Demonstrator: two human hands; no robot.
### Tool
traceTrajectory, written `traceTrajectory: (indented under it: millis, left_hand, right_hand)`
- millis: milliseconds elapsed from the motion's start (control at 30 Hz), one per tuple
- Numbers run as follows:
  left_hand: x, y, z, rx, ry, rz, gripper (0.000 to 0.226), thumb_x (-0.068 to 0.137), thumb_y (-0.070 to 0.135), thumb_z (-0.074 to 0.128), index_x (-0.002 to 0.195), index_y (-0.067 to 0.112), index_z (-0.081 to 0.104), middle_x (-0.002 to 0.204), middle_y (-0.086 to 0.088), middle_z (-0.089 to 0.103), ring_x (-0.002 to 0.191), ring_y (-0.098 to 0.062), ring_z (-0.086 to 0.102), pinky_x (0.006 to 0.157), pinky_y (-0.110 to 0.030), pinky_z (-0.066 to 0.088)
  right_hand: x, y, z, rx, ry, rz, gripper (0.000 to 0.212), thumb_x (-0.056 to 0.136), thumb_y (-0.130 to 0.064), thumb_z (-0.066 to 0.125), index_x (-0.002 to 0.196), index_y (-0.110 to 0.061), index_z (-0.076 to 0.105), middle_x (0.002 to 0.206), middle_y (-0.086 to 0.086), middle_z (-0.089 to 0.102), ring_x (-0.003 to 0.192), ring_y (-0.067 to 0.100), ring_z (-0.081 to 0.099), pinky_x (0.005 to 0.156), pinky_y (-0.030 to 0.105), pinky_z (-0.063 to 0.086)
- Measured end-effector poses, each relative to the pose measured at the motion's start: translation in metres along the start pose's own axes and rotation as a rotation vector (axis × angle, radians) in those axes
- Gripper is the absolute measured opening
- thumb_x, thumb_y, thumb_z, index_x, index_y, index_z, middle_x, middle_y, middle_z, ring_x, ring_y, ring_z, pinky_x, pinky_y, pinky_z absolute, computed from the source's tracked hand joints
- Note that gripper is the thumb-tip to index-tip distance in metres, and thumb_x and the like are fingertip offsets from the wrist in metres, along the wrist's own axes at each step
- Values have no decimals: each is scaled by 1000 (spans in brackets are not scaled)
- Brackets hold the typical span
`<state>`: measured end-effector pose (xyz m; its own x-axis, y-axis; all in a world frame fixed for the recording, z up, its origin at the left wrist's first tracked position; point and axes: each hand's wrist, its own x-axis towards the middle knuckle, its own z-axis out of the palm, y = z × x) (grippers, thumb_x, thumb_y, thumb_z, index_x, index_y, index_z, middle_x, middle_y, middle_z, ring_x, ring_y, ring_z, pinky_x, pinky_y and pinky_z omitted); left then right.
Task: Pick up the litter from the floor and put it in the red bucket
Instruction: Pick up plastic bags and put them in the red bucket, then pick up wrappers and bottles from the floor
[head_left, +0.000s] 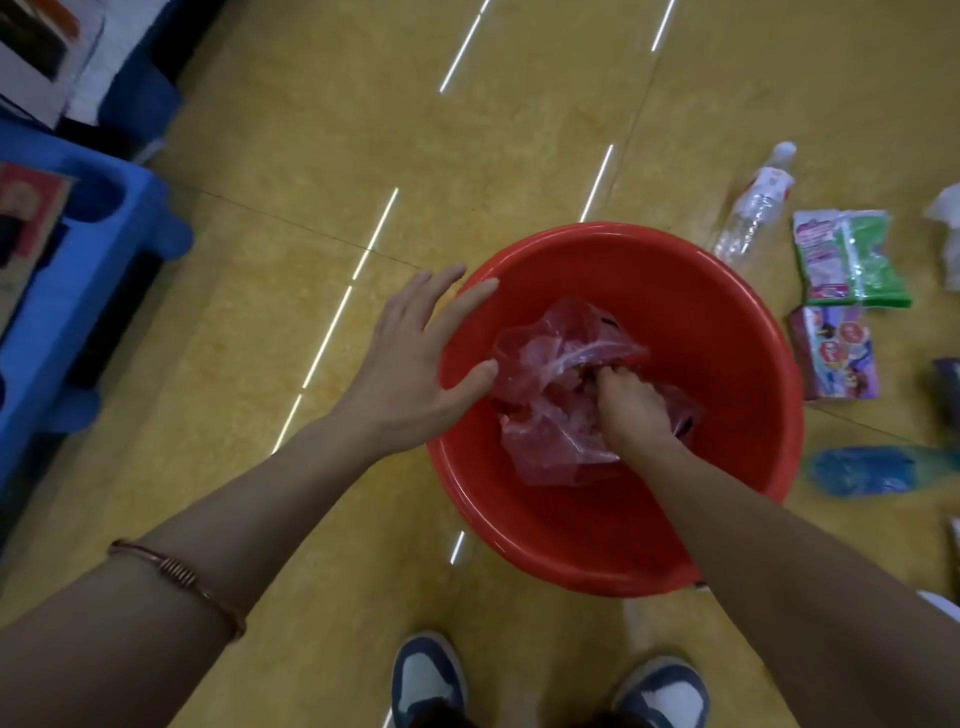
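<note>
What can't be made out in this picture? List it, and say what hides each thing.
Head view:
- Bottom of the red bucket: covered by the plastic bag and the right hand.
- White litter and a dark thing: cut off by the right edge.
- Print on the green packet: too small and blurred.
- Things on the blue rack: motion blur, cut by the left edge.

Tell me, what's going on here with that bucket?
A person is clearing litter into a red bucket. Their right hand is down inside it, gripping a clear plastic bag, while the left hand is spread open at the rim. A plastic bottle, a green packet, a purple packet and a blue bag lie on the floor beside the bucket.
</note>
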<state>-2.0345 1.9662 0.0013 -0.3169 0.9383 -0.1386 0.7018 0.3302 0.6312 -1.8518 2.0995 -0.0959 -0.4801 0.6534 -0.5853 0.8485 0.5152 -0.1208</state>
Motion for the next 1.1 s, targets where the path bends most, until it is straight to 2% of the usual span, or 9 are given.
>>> traceTrajectory:
  millis: [167, 267, 333, 433, 600, 700, 800, 933, 1100]
  left_hand:
    - [7, -13, 6, -44, 30, 34, 66, 83, 55, 46, 144, 40, 27, 155, 10, 17, 145, -16, 8, 115, -54, 17]
    - [9, -10, 7, -28, 33, 29, 67, 82, 58, 46, 144, 40, 27, 155, 11, 17, 144, -15, 10, 115, -52, 19]
    - [8, -2, 5, 1, 23, 21, 69, 80, 60, 45, 144, 41, 25, 155, 10, 16, 144, -16, 10, 115, -51, 19]
    - [0, 18, -2, 58, -21, 4, 74, 77, 63, 44, 144, 43, 23, 156, 7, 14, 145, -20, 10, 116, -51, 19]
    - [-20, 74, -34, 84, -81, -31, 77, 72, 68, 40, 143, 44, 25, 155, 5, 17, 142, -20, 15, 116, -47, 18]
    - [-24, 120, -68, 77, -78, -3, 77, 72, 68, 41, 143, 40, 29, 153, 2, 23, 140, -21, 22, 115, -43, 21]
    - [-20, 176, -109, 115, -66, 65, 78, 72, 67, 40, 143, 36, 32, 152, -1, 26, 138, -22, 24, 114, -41, 18]
    - [-13, 256, -163, 164, -52, 191, 76, 74, 67, 39, 142, 35, 33, 151, -2, 28, 136, -25, 26, 112, -54, 22]
    - [-13, 351, -225, 216, -117, 378, 76, 74, 70, 37, 144, 42, 26, 153, 2, 23, 142, -25, 19, 114, -54, 17]
  right_hand:
    - [24, 1, 29, -33, -121, 53, 44, 92, 4, 42, 135, -3, 35, 137, 17, 44, 121, 36, 50, 93, 43, 44]
    - [26, 1, 39, -61, -231, 48, 47, 96, -5, 34, 141, 4, 22, 143, 22, 31, 131, 35, 38, 103, 43, 37]
    - [22, 1, 29, -15, -214, 43, 53, 96, -14, 38, 141, 6, 19, 145, 24, 26, 133, 36, 32, 107, 43, 33]
    - [-5, 2, -15, 105, -148, -22, 57, 92, -30, 49, 139, -1, 32, 142, 20, 34, 129, 37, 37, 102, 42, 37]
    - [-77, 7, -97, 182, 10, -112, 58, 83, -52, 53, 130, -19, 47, 128, 6, 48, 119, 28, 48, 88, 42, 43]
    - [-123, 17, -151, 186, 52, -140, 69, 79, -67, 52, 133, -25, 45, 127, 2, 49, 119, 24, 49, 92, 43, 44]
    - [-170, 34, -216, 192, 112, -131, 80, 76, -73, 51, 140, -27, 38, 137, 0, 44, 126, 23, 45, 96, 44, 44]
    - [-240, 58, -299, 220, 221, -77, 84, 77, -73, 52, 144, -29, 29, 143, -1, 38, 128, 22, 42, 91, 43, 43]
    - [-335, 82, -387, 276, 375, 27, 84, 77, -71, 53, 146, -31, 24, 147, -5, 33, 130, 19, 39, 92, 42, 45]
